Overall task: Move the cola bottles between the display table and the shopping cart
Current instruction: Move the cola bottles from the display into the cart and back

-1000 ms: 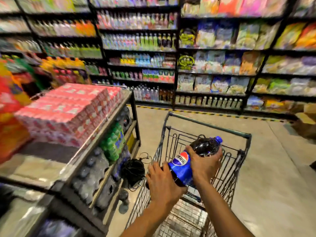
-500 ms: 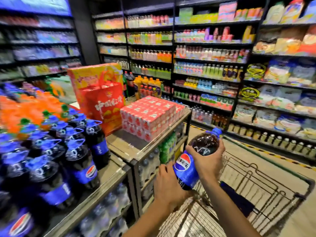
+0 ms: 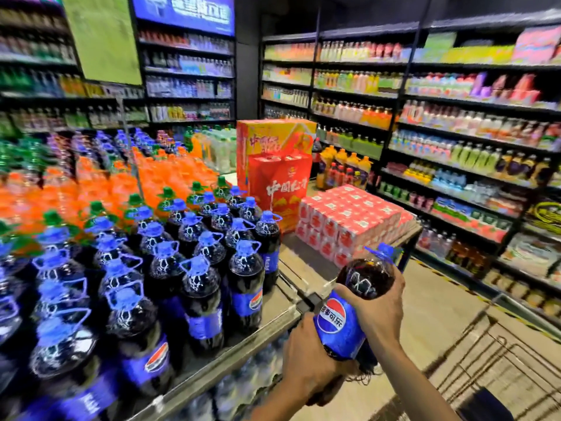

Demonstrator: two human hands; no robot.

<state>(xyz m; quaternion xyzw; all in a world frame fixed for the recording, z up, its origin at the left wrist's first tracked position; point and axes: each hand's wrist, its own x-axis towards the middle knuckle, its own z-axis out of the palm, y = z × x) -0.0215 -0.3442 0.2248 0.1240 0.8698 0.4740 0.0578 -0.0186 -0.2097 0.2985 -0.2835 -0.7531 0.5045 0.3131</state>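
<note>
Dark cola in a big plastic bottle [image 3: 355, 302] is being held in the air by both hands, tilted, with its blue cap pointing up and away, just beside the edge of the bench [image 3: 273, 317] and above the floor. The left hand [image 3: 306, 360] is being wrapped around the lower part near the base, and the right hand [image 3: 379, 308] is being curled over the shoulder above the blue label. Such a full bottle is judged to be heavy, and its smooth wall and glossy label are probably slippery, so support under the base together with a grip at the narrower shoulder is being advised. Farther on the bench, many upright cola bottles [image 3: 243, 284] are being displayed in rows. To the lower right, the wire shopping cart [image 3: 498, 360] is being seen only partly.
</note>
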